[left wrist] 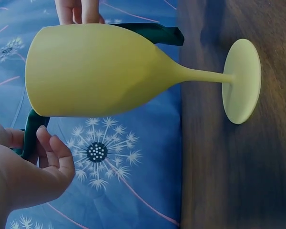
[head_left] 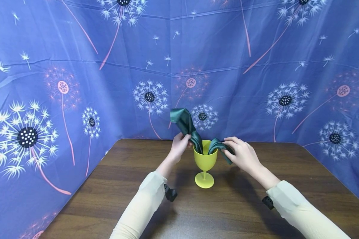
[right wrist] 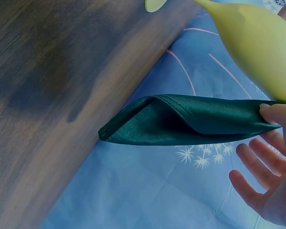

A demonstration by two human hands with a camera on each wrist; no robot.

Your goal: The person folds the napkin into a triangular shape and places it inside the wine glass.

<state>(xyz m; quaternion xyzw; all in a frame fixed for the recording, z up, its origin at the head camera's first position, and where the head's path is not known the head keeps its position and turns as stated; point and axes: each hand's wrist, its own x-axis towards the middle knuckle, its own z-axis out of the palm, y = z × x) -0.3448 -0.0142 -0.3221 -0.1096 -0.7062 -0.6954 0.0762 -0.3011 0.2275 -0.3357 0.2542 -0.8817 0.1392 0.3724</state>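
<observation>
A yellow goblet (head_left: 205, 162) stands upright on the wooden table. Dark green satin cloth (head_left: 185, 123) comes out of its mouth on both sides. On the left, the cloth rises above the rim and folds over at its top; my left hand (head_left: 180, 146) pinches it beside the rim. My right hand (head_left: 242, 153) pinches the other end, which bends over the right rim and hangs down outside. In the right wrist view that rolled cloth end (right wrist: 181, 121) sits between thumb and forefinger, the other fingers spread. The cloth inside the cup is hidden.
The brown wooden table (head_left: 122, 199) runs back to a blue dandelion-patterned curtain (head_left: 113, 86), which also hangs along the left and right sides. Small black devices are strapped at both cream sleeves (head_left: 143, 202).
</observation>
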